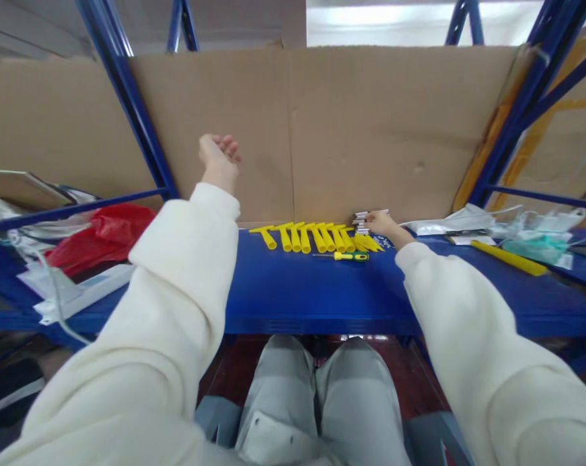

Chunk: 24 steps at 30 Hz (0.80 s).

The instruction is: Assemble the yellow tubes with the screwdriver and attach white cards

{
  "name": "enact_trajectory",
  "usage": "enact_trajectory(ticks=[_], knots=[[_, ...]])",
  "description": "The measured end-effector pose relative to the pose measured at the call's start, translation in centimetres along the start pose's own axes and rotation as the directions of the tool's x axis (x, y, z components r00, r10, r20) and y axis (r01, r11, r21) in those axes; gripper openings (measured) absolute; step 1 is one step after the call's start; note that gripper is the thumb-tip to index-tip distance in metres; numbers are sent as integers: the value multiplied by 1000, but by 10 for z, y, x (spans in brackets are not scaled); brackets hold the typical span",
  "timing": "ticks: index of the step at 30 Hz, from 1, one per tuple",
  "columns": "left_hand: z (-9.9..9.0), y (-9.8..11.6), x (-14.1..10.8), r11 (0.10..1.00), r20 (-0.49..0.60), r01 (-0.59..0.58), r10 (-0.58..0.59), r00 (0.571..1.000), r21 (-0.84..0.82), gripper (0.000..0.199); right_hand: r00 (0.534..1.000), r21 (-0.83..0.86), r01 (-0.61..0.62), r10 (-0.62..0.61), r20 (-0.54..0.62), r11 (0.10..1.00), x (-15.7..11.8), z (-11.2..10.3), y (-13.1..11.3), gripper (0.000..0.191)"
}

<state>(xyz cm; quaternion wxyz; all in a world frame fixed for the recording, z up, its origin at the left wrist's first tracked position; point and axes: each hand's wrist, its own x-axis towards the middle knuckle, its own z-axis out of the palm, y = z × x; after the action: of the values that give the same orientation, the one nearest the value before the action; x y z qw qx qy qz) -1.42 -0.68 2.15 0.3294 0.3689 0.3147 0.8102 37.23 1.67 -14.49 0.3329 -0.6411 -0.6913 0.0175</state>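
Observation:
My left hand point(220, 153) is raised in front of the cardboard, its fingers curled but apart, with nothing visible in them. At the back of the blue shelf, my right hand point(379, 222) has its fingers on a stack of small white pieces point(361, 221); whether it grips one is too small to tell. Several yellow T-shaped parts point(305, 239) lie in a row left of it. Smaller yellow pieces point(368, 243) lie just below the stack. A yellow and green screwdriver point(351, 256) rests in front of the row, its shaft pointing left.
A tall cardboard sheet point(341, 129) stands behind the blue shelf point(317, 291), between blue metal posts. Red plastic point(113, 233) and a white box-like strip point(86, 294) lie at the left. White and green bags point(540, 239) and a long yellow piece point(509, 257) lie at the right.

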Motion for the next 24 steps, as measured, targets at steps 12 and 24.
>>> enact_trajectory(ticks=[12,24], knots=[[-33,-129,-123,961,-119,-19,54,991,277,13,972,303,70,3,-236,951,35,45,-22,36],[-28,-152,-117,622,114,-155,105,988,768,14,951,25,251,-242,-194,968,-24,26,4,29]])
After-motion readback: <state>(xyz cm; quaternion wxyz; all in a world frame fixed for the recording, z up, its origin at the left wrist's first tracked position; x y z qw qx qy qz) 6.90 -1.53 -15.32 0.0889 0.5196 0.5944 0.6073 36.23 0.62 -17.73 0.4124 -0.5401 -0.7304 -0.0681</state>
